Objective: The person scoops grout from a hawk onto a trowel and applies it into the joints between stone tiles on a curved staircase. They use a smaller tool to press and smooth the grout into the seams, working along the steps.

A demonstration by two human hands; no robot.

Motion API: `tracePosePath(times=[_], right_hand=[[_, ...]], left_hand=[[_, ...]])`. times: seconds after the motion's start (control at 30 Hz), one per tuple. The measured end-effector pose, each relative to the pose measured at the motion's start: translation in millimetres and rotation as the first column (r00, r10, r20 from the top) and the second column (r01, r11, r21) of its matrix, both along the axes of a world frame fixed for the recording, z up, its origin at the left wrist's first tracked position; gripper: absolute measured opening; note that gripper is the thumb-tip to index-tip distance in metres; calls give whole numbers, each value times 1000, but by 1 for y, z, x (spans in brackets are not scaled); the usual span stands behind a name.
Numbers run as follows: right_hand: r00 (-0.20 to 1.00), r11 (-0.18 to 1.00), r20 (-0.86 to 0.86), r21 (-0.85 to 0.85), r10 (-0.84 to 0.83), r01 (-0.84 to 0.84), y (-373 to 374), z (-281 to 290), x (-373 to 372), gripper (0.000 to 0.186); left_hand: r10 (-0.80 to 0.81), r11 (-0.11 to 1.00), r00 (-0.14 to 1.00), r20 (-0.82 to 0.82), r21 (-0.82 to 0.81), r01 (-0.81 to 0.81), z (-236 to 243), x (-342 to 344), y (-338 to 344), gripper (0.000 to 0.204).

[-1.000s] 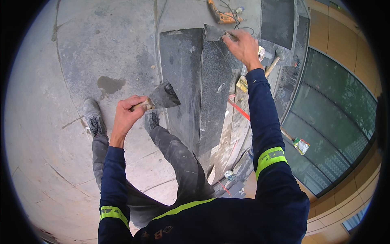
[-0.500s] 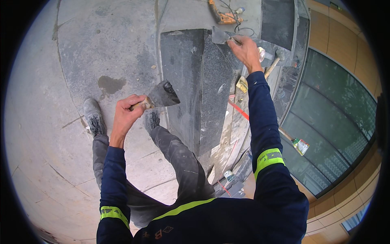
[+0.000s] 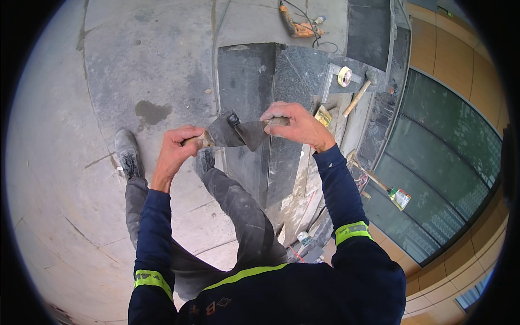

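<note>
right now you are gripping one scraper [image 3: 223,131] in your left hand [image 3: 177,149], wiping another scraper [image 3: 253,132], held in your right hand [image 3: 295,123], across it; slab [image 3: 287,81] unfinished.

Bright, even daylight across the frame, soft shadows only, no harsh glare. Everything at centre is sharp, no motion blur. Heavy fisheye bending toward the rim, straight edges curving at the right, and black corners ring the whole picture.

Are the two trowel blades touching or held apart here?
Touching: the left hand holds one trowel, and the right hand lays its trowel across that blade; they overlap mid-air.
</note>
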State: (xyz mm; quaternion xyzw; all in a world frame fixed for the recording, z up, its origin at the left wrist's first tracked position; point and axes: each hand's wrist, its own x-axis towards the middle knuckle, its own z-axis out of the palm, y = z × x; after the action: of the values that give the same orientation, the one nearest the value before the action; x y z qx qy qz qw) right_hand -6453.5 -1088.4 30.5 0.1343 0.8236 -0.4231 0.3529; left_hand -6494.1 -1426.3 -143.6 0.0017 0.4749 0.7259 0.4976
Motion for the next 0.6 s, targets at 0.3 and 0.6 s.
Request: tracePosePath(times=[0.3, 0.6], right_hand=[[944, 795, -269, 607, 189, 14, 74, -9, 8, 32], [873, 467, -209, 884, 441, -25, 101, -33, -22, 29]], left_hand=[[-32, 992, 988, -148, -127, 13, 6, -3, -10, 30], [13, 991, 994, -108, -127, -27, 3, 0, -10, 30]])
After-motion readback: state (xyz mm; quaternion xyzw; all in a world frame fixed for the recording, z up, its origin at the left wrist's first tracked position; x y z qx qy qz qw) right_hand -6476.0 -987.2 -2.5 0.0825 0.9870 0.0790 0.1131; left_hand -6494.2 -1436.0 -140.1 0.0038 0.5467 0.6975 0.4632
